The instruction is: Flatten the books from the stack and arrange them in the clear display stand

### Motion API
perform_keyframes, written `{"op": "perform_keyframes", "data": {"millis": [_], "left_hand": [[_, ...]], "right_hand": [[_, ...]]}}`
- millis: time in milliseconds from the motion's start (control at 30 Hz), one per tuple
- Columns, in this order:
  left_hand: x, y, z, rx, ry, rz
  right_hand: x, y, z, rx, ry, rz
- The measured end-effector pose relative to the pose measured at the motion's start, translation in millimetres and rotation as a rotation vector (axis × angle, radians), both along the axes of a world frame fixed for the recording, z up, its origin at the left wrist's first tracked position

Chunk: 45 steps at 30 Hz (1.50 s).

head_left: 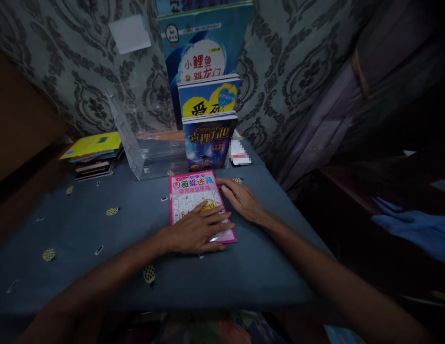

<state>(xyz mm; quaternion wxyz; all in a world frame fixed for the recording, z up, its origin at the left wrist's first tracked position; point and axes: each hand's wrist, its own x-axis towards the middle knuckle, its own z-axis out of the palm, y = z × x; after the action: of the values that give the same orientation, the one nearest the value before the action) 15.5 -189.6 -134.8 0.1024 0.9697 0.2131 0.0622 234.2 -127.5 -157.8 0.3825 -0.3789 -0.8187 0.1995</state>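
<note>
A pink picture book point(193, 188) with a colourful Chinese title lies on the blue table cover. My left hand point(202, 227) rests flat across its lower half, fingers apart and pointing right. At the book's right edge, my right hand point(244, 200) lies on its side with the fingers stretched out, the tips by the upper right corner. Just behind the pink book stands a dark blue book point(210, 143), in front of a blue and yellow book point(210, 95) and a taller teal book point(204, 43) in a clear stepped rack.
A clear acrylic rack point(150, 148) stands at the back, its left part showing no books. Left of it is a pile of books point(93, 148), yellow on top. Patterned wallpaper point(89, 91) rises behind the table point(118, 248). A blue cloth point(416, 229) lies at the right.
</note>
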Motion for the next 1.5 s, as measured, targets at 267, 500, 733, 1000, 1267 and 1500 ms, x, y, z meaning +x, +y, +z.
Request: {"op": "perform_keyframes", "data": {"millis": [267, 500, 733, 1000, 1267, 1500], "left_hand": [[-24, -32, 12.3, -0.251, -0.223, -0.019], [-47, -18, 12.3, -0.321, -0.305, 0.187], [-44, -13, 1.4, 0.028, -0.192, 0.304], [-44, -9, -10.8, 0.153, -0.004, 0.326], [-27, 0, -5.6, 0.142, 0.089, 0.4], [-16, 40, -0.4, 0.063, 0.101, 0.352]], "right_hand": [[6, 6, -4.4, 0.054, -0.082, -0.13], [7, 3, 1.6, -0.006, -0.07, -0.156], [6, 2, 5.0, -0.065, -0.01, -0.103], [5, 2, 6.1, -0.084, 0.011, -0.023], [4, 5, 3.6, -0.092, 0.03, -0.044], [6, 6, 5.0, -0.104, 0.047, -0.068]]}}
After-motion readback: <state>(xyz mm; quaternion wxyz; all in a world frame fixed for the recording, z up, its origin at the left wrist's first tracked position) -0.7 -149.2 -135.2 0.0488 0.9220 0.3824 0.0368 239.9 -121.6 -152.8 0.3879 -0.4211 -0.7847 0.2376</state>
